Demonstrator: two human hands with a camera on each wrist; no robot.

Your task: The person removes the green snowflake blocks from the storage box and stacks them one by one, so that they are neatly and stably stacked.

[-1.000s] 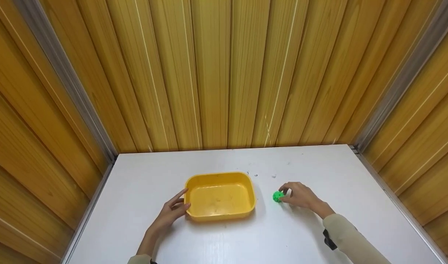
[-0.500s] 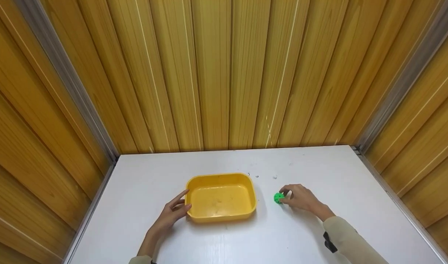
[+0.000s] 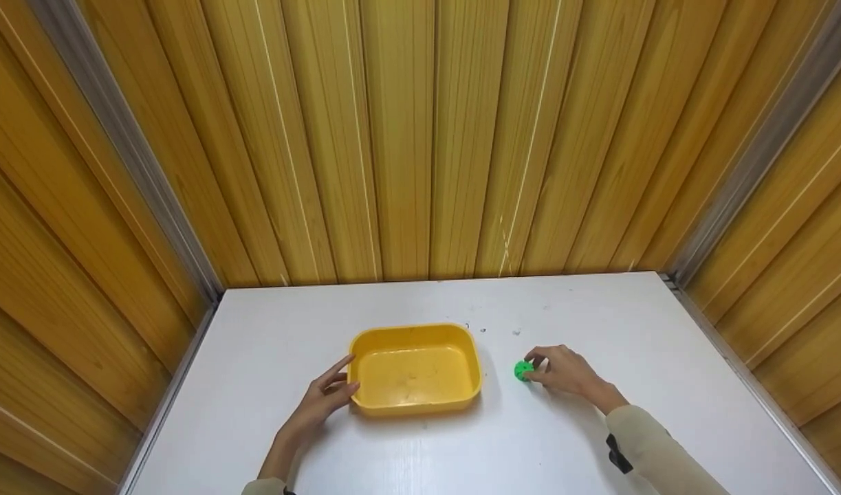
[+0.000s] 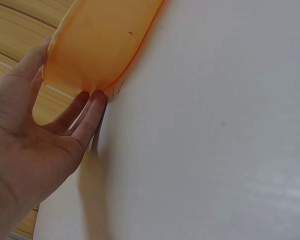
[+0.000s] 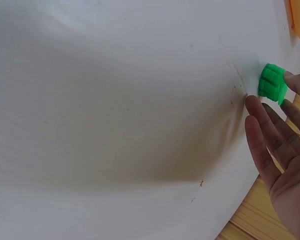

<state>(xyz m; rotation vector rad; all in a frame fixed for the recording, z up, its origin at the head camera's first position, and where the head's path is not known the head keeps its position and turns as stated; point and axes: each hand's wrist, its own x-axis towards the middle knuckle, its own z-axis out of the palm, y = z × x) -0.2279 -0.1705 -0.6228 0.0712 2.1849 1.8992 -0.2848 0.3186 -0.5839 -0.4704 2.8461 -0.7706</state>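
Observation:
In the head view a yellow rectangular plastic tub stands on the white table, with nothing in it. My left hand grips its left end, thumb on the rim; the left wrist view shows several fingertips against the outer wall of the tub. To the right of the tub, my right hand pinches a small, round, green piece with a ridged, gear-like edge between thumb and index finger. In the right wrist view the green piece is close to the table surface; whether it touches is hard to tell. The other fingers extend loosely.
The white table has small dark marks behind and to the right of the tub. Wood-patterned panels rise at the back and both sides, with grey metal corner posts.

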